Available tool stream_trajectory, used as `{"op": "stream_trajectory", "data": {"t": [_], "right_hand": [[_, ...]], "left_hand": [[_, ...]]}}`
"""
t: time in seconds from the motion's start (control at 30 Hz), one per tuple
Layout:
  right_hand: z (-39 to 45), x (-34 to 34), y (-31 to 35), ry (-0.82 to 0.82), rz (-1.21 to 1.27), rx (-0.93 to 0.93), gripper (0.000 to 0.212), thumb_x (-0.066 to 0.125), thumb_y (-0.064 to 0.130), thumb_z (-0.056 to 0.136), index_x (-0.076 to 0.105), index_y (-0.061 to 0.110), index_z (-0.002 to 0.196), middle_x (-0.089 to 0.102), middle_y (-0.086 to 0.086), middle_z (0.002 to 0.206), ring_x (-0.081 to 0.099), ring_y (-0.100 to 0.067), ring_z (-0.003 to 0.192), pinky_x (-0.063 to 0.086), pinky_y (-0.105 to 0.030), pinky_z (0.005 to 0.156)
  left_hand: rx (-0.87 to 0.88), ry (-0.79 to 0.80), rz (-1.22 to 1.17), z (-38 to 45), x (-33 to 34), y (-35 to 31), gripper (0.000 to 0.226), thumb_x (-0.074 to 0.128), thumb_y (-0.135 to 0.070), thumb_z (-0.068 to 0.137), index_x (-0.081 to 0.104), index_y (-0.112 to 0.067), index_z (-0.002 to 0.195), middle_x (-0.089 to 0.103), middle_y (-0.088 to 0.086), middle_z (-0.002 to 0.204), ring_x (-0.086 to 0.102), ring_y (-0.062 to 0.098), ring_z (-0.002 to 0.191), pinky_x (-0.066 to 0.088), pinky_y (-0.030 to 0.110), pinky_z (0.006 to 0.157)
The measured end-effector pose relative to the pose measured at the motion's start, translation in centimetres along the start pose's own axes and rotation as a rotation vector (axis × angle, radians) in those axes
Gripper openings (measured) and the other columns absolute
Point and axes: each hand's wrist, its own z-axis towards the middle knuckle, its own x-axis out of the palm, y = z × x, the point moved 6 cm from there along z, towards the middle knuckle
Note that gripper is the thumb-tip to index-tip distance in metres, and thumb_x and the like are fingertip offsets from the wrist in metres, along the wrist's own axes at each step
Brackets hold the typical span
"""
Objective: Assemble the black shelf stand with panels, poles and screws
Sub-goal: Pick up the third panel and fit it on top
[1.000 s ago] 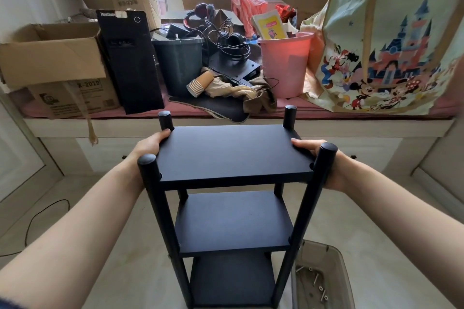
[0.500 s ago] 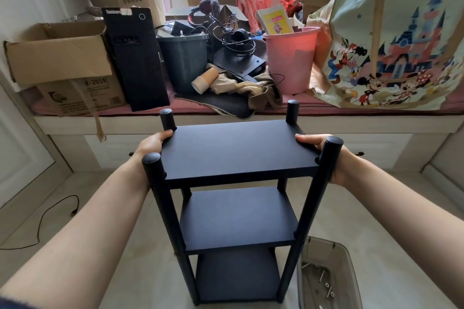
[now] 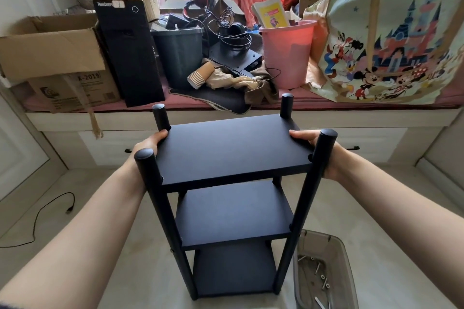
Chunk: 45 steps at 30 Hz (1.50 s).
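The black shelf stand (image 3: pixel 233 150) stands upright on the floor in front of me, with three panels between four round poles. My left hand (image 3: pixel 148 144) grips the left edge of the top panel, thumb on top, between the two left poles. My right hand (image 3: pixel 324 153) grips the right edge of the same panel, partly hidden behind the near right pole (image 3: pixel 305 198). The lower panels (image 3: pixel 233 211) sit level below.
A clear plastic bin (image 3: pixel 326 271) with several loose screws stands on the floor at the stand's right foot. Just behind the stand runs a cluttered window bench (image 3: pixel 226 118) with boxes, buckets and a cartoon bag. A black cable (image 3: pixel 37 218) lies on the floor left.
The view has drifted slightly; the stand sits a little farther right and higher in frame. Both hands keep the same hold on the top panel.
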Motion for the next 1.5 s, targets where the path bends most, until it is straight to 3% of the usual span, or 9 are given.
{"op": "stream_trajectory", "data": {"t": [0.27,0.5,0.67,0.83,0.93,1.03,1.2,1.37,1.5], "right_hand": [[0.2,-0.2,-0.5,-0.019,-0.002,0.015,0.024,0.058,0.025,0.094,0.068,0.006,0.082,0.071,-0.003,0.067,0.067,-0.014,0.053,0.052,-0.019,0.05],[0.1,-0.1,-0.9,-0.015,-0.026,0.03,0.023,0.06,0.027,0.092,0.07,0.006,0.087,0.073,-0.006,0.078,0.069,-0.018,0.063,0.05,-0.031,0.073],[-0.5,0.3,-1.1,-0.02,0.002,0.024,0.025,0.059,0.031,0.093,0.069,0.009,0.087,0.073,-0.004,0.074,0.069,-0.016,0.06,0.054,-0.025,0.057],[-1.6,0.6,-1.4,-0.024,0.089,0.031,0.035,0.049,0.044,0.098,0.064,0.013,0.091,0.067,-0.004,0.069,0.064,-0.018,0.057,0.052,-0.031,0.059],[-2.5,-0.3,-1.2,-0.138,0.163,-0.025,0.029,0.04,0.029,0.105,0.055,0.013,0.086,0.058,-0.005,0.068,0.057,-0.019,0.058,0.053,-0.032,0.056],[-3.5,-1.9,-1.6,-0.307,0.018,-0.067,0.027,0.043,0.009,0.101,0.058,0.009,0.078,0.06,-0.008,0.075,0.056,-0.022,0.063,0.057,-0.041,0.074],[-5.8,-1.8,-2.0,-0.438,-0.102,-0.143,0.021,0.043,0.005,0.1,0.063,0.003,0.104,0.065,-0.012,0.098,0.063,-0.026,0.09,0.053,-0.036,0.082],[-7.4,1.9,-3.1,-0.353,-0.14,-0.205,0.017,0.048,0.002,0.099,0.061,0.004,0.109,0.066,-0.013,0.103,0.065,-0.026,0.097,0.055,-0.037,0.086],[-8.4,5.4,-5.3,-0.168,-0.271,-0.213,0.018,0.053,0.001,0.096,0.062,0.004,0.111,0.068,-0.014,0.108,0.068,-0.026,0.098,0.057,-0.036,0.086]], "left_hand": [[-0.043,0.037,0.064,0.7,0.4,0.8,0.031,0.055,-0.037,0.1,0.06,-0.013,0.083,0.06,0.009,0.081,0.054,0.023,0.064,0.041,0.032,0.059],[-0.04,0.075,0.021,0.0,0.3,1.3,0.035,0.058,-0.047,0.097,0.066,-0.013,0.103,0.066,0.008,0.085,0.06,0.024,0.066,0.044,0.031,0.062],[-0.061,0.202,-0.139,-1.8,0.9,1.7,0.036,0.052,-0.048,0.1,0.066,-0.015,0.105,0.072,0.002,0.068,0.068,0.018,0.053,0.049,0.029,0.058],[-0.042,0.408,-0.245,-4.8,0.6,2.6,0.033,0.056,-0.039,0.098,0.071,-0.014,0.112,0.077,0.0,0.095,0.074,0.015,0.075,0.057,0.029,0.068],[-0.07,0.358,-0.262,-5.5,-0.1,3.5,0.038,0.066,-0.028,0.091,0.069,-0.004,0.119,0.07,0.001,0.095,0.068,0.017,0.075,0.049,0.029,0.076],[-0.057,0.263,-0.274,-6.6,-0.2,3.3,0.016,0.06,-0.022,0.096,0.068,-0.008,0.1,0.073,0.002,0.077,0.069,0.015,0.06,0.052,0.028,0.062],[-0.013,0.114,-0.39,-8.2,-0.5,3.8,0.018,0.07,-0.025,0.085,0.062,-0.011,0.093,0.059,0.01,0.088,0.056,0.022,0.067,0.043,0.03,0.061],[0.005,-0.108,-0.513,-11.5,0.7,5.0,0.024,0.071,-0.021,0.089,0.053,-0.014,0.075,0.054,0.0,0.071,0.054,0.018,0.062,0.045,0.028,0.06],[0.0,-0.179,-0.643,-13.5,2.3,6.4,0.016,0.069,-0.022,0.09,0.056,-0.016,0.085,0.058,-0.004,0.069,0.058,0.013,0.055,0.046,0.021,0.052]]}}
